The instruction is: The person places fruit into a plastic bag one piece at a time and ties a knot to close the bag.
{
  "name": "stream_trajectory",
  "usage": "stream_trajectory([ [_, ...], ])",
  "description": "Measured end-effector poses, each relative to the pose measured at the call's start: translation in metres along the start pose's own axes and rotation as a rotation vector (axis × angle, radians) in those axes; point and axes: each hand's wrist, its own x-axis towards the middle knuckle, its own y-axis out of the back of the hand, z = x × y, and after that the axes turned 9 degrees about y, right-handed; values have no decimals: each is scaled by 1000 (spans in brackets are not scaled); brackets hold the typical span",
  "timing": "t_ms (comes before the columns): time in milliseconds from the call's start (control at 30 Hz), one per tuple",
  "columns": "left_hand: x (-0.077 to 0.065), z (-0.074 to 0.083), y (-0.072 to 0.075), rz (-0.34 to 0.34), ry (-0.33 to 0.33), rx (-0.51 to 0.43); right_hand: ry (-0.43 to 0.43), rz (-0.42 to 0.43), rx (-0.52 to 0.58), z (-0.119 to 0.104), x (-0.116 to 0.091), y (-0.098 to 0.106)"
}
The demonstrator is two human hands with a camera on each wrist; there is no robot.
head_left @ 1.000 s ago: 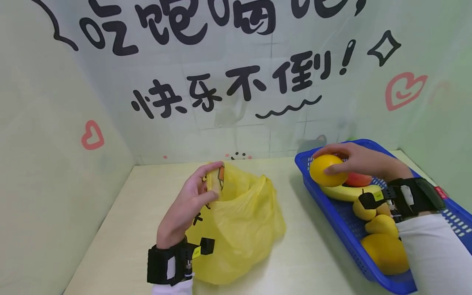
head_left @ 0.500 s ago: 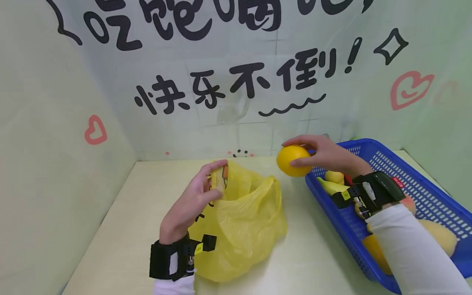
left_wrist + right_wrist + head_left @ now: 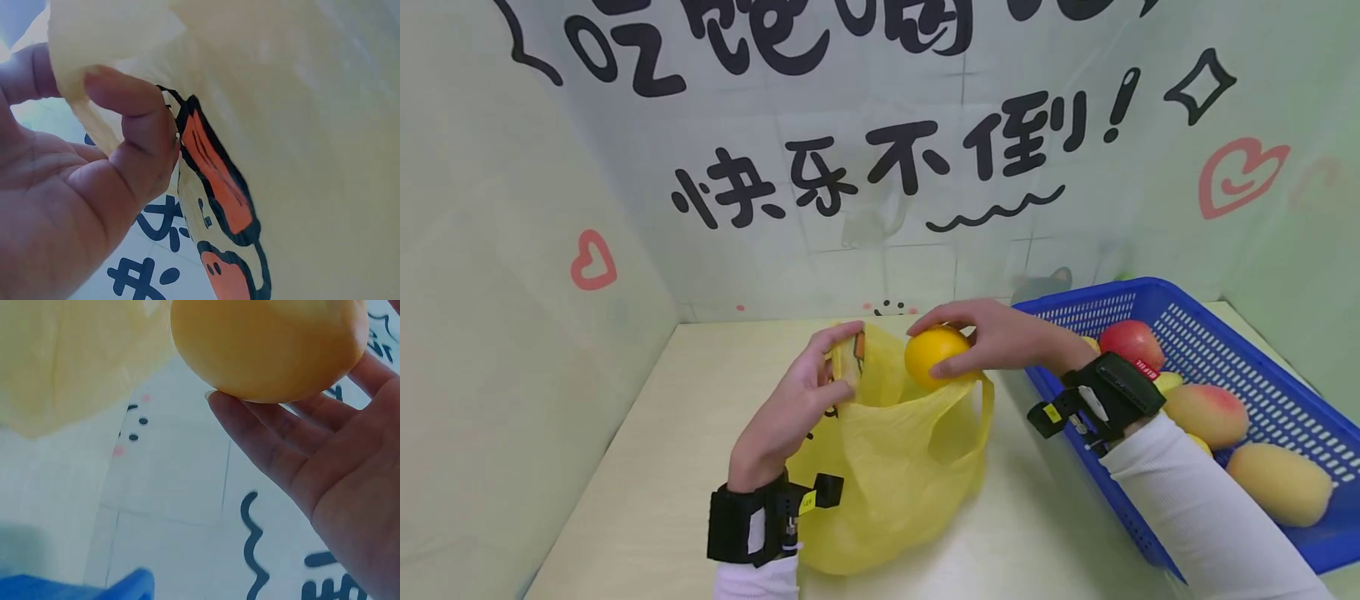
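Note:
A yellow plastic bag [image 3: 887, 475] stands on the table with its mouth open upward. My left hand [image 3: 797, 400] holds its left rim between thumb and fingers. In the left wrist view, the curled fingers [image 3: 134, 119] grip the printed plastic. My right hand [image 3: 992, 337] grips a round orange [image 3: 934, 357] at the right side of the bag's mouth, with the lower part of the fruit behind the bag's front edge. The right wrist view shows the orange [image 3: 269, 347] against the fingertips, beside the bag's yellow plastic [image 3: 69, 369].
On the right is a blue perforated basket [image 3: 1187, 321]. Inside it lie a red apple [image 3: 1131, 343], a peach [image 3: 1210, 414], a pale oblong fruit [image 3: 1279, 483] and other fruit partly behind my right arm. A printed sheet [image 3: 820, 267] hangs behind the pale table [image 3: 677, 433].
My right hand has carried the orange left from above the basket to the bag's mouth. The left hand keeps its hold on the rim, and the bag's right handle now stands out.

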Motion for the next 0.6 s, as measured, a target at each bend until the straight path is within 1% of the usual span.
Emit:
stream_trajectory([
  [100,1,0,-1,24,2,18,31,-49,-3,-9,6,-9],
  [200,2,-1,-2,34,1,20,38,-92,-10,-16,12,-17],
  [367,3,-2,-2,20,6,-24,28,-162,-20,-24,21,-28],
  [467,4,-2,-3,15,7,-42,14,-221,-23,-27,28,-34],
  [600,4,-1,-4,14,8,-49,28,-298,-40,-30,36,-43],
])
